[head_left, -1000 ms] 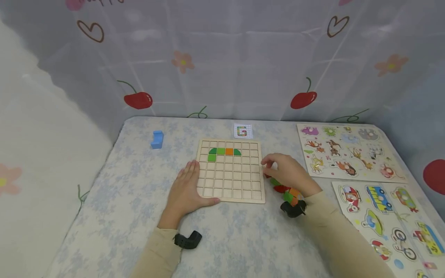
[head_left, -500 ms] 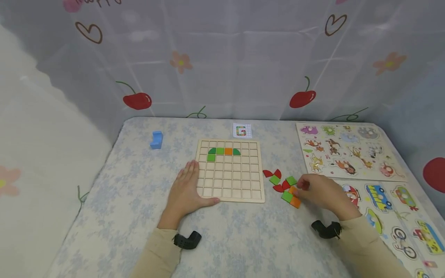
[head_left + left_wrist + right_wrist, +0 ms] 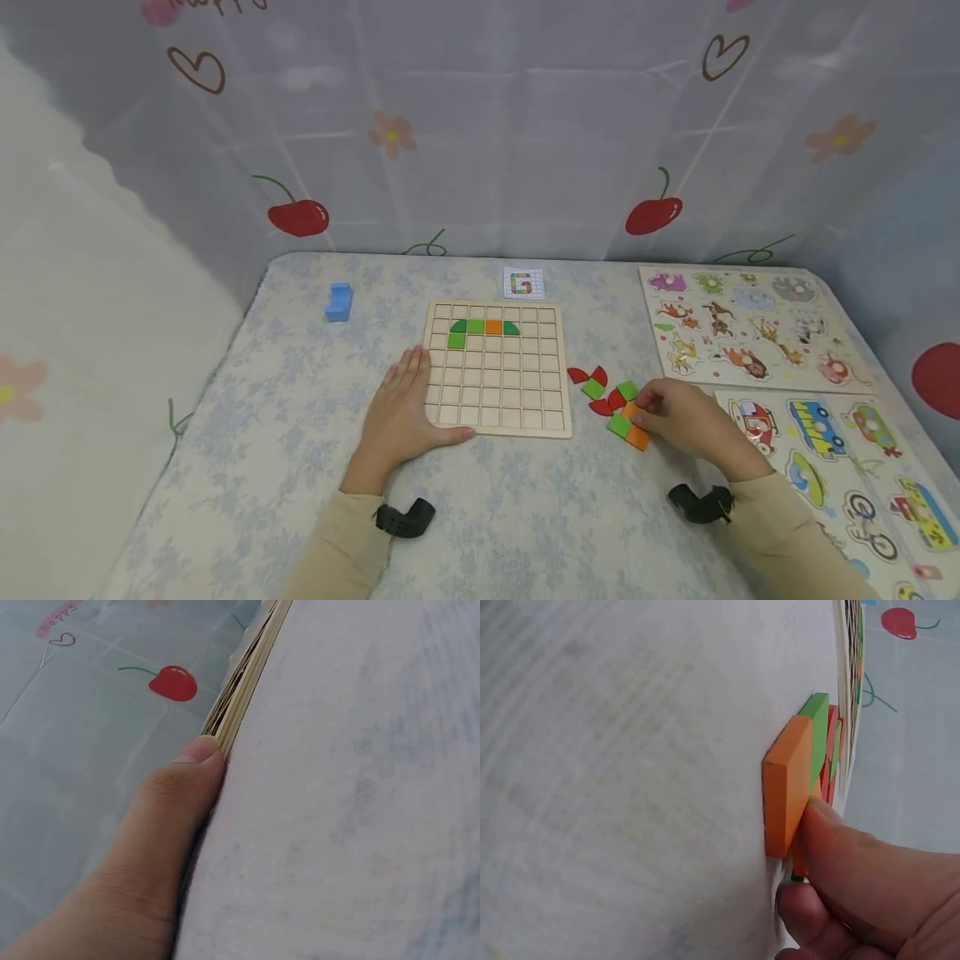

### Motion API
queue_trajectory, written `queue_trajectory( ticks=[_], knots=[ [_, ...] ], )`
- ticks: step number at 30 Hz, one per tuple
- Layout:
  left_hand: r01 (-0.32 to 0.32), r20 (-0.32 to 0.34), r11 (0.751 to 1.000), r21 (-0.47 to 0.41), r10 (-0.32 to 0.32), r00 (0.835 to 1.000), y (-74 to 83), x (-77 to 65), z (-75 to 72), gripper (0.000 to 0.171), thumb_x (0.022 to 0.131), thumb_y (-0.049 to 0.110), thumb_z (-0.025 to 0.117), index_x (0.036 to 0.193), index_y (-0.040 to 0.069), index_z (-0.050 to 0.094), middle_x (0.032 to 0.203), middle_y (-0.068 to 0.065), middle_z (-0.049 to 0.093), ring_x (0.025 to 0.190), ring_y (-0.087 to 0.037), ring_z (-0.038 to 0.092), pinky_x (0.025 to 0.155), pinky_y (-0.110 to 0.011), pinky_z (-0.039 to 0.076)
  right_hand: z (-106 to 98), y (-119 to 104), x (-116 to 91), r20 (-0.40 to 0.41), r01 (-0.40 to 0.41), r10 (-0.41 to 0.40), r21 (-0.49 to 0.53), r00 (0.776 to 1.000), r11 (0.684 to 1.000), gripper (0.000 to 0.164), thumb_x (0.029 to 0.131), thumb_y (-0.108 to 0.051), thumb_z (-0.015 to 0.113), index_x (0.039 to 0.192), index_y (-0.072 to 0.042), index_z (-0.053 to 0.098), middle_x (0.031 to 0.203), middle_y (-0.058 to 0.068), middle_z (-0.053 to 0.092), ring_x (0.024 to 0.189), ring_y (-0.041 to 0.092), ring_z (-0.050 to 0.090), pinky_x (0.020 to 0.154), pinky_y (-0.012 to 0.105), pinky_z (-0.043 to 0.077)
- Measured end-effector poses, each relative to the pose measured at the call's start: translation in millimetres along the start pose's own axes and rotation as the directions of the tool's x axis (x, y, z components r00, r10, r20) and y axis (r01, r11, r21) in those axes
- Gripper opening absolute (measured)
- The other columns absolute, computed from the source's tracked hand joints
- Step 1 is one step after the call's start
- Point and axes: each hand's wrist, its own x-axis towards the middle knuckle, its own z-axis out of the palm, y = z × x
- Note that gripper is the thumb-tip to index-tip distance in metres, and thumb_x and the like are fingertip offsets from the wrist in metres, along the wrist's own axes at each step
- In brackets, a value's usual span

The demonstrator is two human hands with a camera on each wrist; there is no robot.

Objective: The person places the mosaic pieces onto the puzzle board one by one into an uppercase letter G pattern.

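Observation:
A wooden grid board (image 3: 495, 386) lies on the table, with green and orange tiles set in its upper left cells. My left hand (image 3: 397, 417) rests against its left side, fingers straight and thumb along the near edge; the left wrist view shows the thumb (image 3: 187, 776) touching that edge. Right of the board lies a loose cluster of red, green and orange tiles. There my right hand (image 3: 686, 419) pinches an orange tile (image 3: 630, 412) between thumb and finger. Nearer me, another orange square (image 3: 787, 787) lies beside a green square (image 3: 619, 425).
A small card (image 3: 523, 283) with a coloured pattern lies behind the board. At the far left stands a blue block (image 3: 340, 302). Two picture puzzle boards, one of animals (image 3: 750, 329) and one of vehicles (image 3: 817, 442), lie to the right. A printed curtain (image 3: 480, 150) hangs behind the table.
My right hand has moved from the board's right edge to the right and nearer me, onto the orange tiles, uncovering the cluster. The left hand has stayed at the board.

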Motion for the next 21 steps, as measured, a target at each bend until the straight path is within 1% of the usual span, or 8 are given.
queue_trajectory(
  ticks=[6,10,12,17,21],
  knots=[
    [-0.004,-0.014,1.000,-0.016,0.004,1.000,0.5,-0.9,-0.3,0.144,0.060,0.097,0.053,0.159,0.003,0.008,0.168,-0.012,0.009,0.156,-0.025,0.008,0.127,-0.046,0.014,0.3,0.1,-1.3,0.000,0.034,-0.034,0.045,0.999,0.998,0.016,0.089,-0.023,0.075,0.096,-0.013,0.063,0.088,0.000,0.064,0.074,0.017,0.052,0.061,0.027,0.043],
    [-0.007,-0.015,1.000,-0.014,0.007,1.000,0.6,-0.4,-1.0,0.144,0.060,0.097,0.052,0.159,0.003,0.007,0.168,-0.012,0.009,0.156,-0.025,0.008,0.127,-0.045,0.014,-5.2,-0.9,-0.7,-0.004,0.050,-0.050,0.102,0.999,0.994,0.017,0.089,-0.021,0.074,0.098,-0.014,0.061,0.091,0.002,0.063,0.072,0.018,0.052,0.058,0.026,0.043],
    [-0.007,-0.013,1.000,-0.012,0.007,1.000,0.4,-0.1,-1.1,0.144,0.060,0.097,0.052,0.159,0.004,0.007,0.168,-0.012,0.008,0.156,-0.024,0.007,0.127,-0.045,0.014,-7.3,-3.5,2.3,-0.020,0.059,-0.057,0.124,0.998,0.990,0.018,0.090,-0.021,0.074,0.100,-0.014,0.061,0.092,0.003,0.062,0.070,0.018,0.051,0.056,0.026,0.044],
    [-0.004,-0.005,1.000,-0.018,0.004,1.000,-0.4,-0.2,-0.6,0.144,0.060,0.098,0.052,0.160,0.004,0.006,0.168,-0.011,0.008,0.156,-0.024,0.006,0.127,-0.045,0.014,-3.8,-20.0,19.5,-0.061,0.098,-0.089,0.163,0.994,0.982,0.016,0.091,-0.021,0.073,0.101,-0.014,0.063,0.092,0.004,0.064,0.066,0.019,0.051,0.054,0.026,0.045],
    [-0.004,-0.010,0.999,-0.037,0.004,1.000,-0.6,-1.0,-0.3,0.145,0.059,0.097,0.054,0.159,0.004,0.007,0.168,-0.011,0.008,0.156,-0.024,0.007,0.127,-0.045,0.014,5.7,-40.6,39.0,-0.058,0.124,-0.114,0.193,0.992,0.973,0.016,0.091,-0.022,0.073,0.100,-0.014,0.063,0.091,0.004,0.065,0.069,0.018,0.053,0.056,0.026,0.049]
  ],
)
